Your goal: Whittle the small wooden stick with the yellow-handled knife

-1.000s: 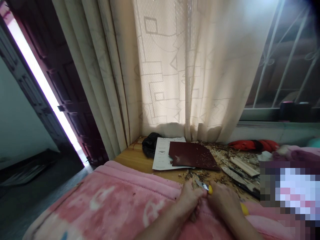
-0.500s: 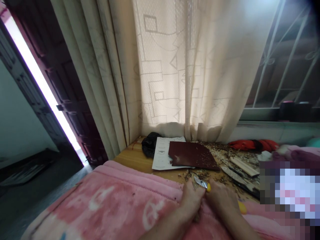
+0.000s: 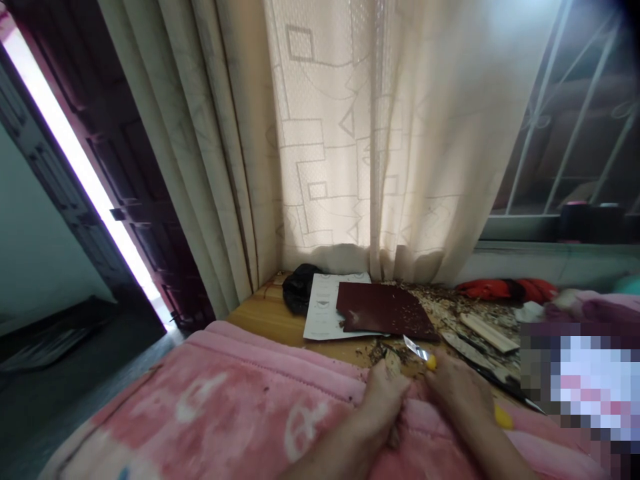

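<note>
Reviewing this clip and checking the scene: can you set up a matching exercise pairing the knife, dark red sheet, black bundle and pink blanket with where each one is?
Things:
1. Yellow-handled knife
2. Dark red sheet
3. Black bundle
4. Pink fleece blanket

Places:
A. Foreground, beneath the hands
B. Held in the right hand
C. At the foot of the curtain
D. Lying partly over white printed paper

Pairs: 1-B, 2-D, 3-C, 4-A

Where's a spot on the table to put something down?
Bare wood shows at the left end of the table, between the pink blanket, the black bag and the white paper. It's crowded right of the dark red sheet, where wood shavings pile up, and by the left hand and right hand with the small knife.
</note>
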`<act>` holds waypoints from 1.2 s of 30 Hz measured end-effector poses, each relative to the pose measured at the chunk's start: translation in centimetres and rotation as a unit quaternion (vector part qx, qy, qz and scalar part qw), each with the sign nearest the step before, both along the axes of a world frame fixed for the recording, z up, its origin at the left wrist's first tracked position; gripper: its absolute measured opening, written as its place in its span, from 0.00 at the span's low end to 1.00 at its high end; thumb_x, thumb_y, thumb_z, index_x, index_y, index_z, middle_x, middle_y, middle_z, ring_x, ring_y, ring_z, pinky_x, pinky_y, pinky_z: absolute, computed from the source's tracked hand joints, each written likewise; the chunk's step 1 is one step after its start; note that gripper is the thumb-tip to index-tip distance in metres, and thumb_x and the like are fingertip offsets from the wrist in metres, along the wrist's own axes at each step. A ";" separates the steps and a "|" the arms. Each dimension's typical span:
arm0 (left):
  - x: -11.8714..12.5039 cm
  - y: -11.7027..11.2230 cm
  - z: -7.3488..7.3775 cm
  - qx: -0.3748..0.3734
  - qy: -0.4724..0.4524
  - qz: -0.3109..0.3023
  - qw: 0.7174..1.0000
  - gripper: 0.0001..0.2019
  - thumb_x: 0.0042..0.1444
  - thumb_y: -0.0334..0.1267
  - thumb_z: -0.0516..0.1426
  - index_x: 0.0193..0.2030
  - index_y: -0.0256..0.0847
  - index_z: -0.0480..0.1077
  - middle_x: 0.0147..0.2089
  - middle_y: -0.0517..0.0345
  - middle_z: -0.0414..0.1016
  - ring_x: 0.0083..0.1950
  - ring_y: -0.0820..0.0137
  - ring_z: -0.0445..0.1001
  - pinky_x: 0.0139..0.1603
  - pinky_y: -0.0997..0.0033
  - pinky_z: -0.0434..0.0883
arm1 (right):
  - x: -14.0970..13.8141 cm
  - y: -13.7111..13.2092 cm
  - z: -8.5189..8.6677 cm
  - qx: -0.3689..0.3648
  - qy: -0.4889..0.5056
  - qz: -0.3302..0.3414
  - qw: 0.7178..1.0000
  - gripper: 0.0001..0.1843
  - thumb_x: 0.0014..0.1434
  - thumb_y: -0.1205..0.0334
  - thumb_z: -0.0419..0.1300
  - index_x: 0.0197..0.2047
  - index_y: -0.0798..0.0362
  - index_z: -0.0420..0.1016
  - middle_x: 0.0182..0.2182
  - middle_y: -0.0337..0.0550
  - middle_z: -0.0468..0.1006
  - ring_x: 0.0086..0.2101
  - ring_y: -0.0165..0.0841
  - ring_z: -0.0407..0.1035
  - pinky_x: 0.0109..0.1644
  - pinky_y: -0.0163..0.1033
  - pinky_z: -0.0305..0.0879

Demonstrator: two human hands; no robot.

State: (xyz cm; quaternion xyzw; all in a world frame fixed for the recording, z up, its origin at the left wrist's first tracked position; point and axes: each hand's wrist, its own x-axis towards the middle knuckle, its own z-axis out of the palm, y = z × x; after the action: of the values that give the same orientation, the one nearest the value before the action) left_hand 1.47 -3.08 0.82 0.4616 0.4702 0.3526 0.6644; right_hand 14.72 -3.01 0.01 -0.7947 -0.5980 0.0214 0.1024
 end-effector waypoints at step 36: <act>-2.5 1.6 -0.8 -0.085 -0.118 -0.157 0.977 0.08 0.36 0.32 0.54 0.26 0.40 0.58 0.11 0.72 0.51 0.08 0.82 0.48 0.07 0.83 0.49 | -2.0 -1.1 0.6 -0.007 -0.006 0.116 0.993 0.11 0.48 0.63 0.46 0.31 0.51 0.67 0.28 0.44 0.73 0.31 0.36 0.66 0.29 0.36 0.51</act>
State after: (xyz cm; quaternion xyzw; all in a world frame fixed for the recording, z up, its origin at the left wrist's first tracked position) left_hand -0.99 -1.43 0.03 0.4265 0.3385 0.2549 0.7991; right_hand 12.70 -4.08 0.62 -0.7205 -0.6868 0.0325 0.0906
